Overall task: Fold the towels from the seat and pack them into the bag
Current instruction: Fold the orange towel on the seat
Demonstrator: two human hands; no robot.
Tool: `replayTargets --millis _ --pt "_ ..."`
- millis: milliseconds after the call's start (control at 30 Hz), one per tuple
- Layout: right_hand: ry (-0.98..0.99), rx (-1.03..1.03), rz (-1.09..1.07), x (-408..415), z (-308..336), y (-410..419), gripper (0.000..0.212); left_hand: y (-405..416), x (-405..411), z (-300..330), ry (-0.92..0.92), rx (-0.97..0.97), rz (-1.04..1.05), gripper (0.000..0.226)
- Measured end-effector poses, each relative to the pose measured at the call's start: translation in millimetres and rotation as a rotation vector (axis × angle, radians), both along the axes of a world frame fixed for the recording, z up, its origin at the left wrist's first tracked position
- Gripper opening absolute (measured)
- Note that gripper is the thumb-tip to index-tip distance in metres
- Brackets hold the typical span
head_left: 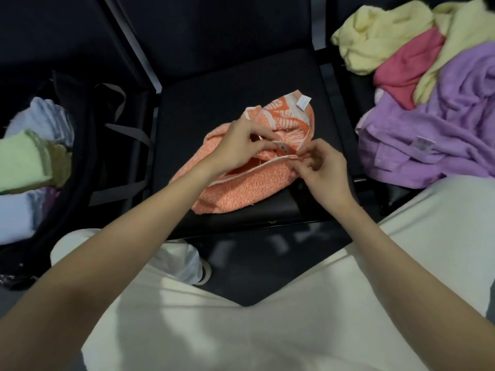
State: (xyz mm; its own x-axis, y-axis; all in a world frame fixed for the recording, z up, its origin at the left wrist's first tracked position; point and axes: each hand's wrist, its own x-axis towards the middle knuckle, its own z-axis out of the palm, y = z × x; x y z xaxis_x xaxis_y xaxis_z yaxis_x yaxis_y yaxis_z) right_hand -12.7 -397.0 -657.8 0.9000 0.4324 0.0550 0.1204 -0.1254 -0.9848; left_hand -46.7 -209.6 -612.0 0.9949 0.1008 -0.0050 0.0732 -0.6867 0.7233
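Note:
An orange-and-white patterned towel [235,183] lies crumpled on the black middle seat [203,103], a white label at its far corner. My left hand [241,141] pinches an edge of it near the towel's middle. Close beside it my right hand [320,167] pinches the white hem of the same towel. On the seat to the right sits a heap of unfolded towels: pale yellow [375,36], pink [407,60] and purple [439,135]. The open dark bag [88,162] at the left holds folded towels, among them a light green one [21,162].
Grey bag straps [126,129] hang over the bag's rim next to the middle seat. My legs in cream trousers [241,330] fill the foreground, with a white shoe [192,266] on the dark floor below the seat's front edge.

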Motion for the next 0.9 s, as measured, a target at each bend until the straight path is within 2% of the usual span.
replayTargets --millis 167,467,600,733,800,900 --pt "-0.021 0.036 0.018 0.5 -1.0 -1.5 0.037 -5.2 -1.6 -0.7 -0.021 0.008 -0.04 0.01" --pt "-0.139 -0.059 -0.024 3.8 -6.7 -0.8 0.015 -6.4 -0.2 3.7 0.057 -0.012 -0.049 0.013" --pt "-0.121 -0.062 -0.021 4.6 -10.5 0.6 0.012 27.5 -20.9 4.9 0.054 -0.045 0.213 0.016" --pt "-0.156 -0.07 -0.022 5.0 -11.1 2.2 0.012 71.7 -78.3 -8.0 0.028 0.013 0.463 0.011" --pt "-0.186 -0.075 -0.019 3.8 -11.3 3.5 0.012 83.7 -110.8 -13.4 0.087 0.042 0.49 0.007" --pt "-0.227 -0.099 -0.024 1.5 -13.2 5.1 0.013 96.1 -146.7 -23.1 0.141 0.138 0.432 0.013"
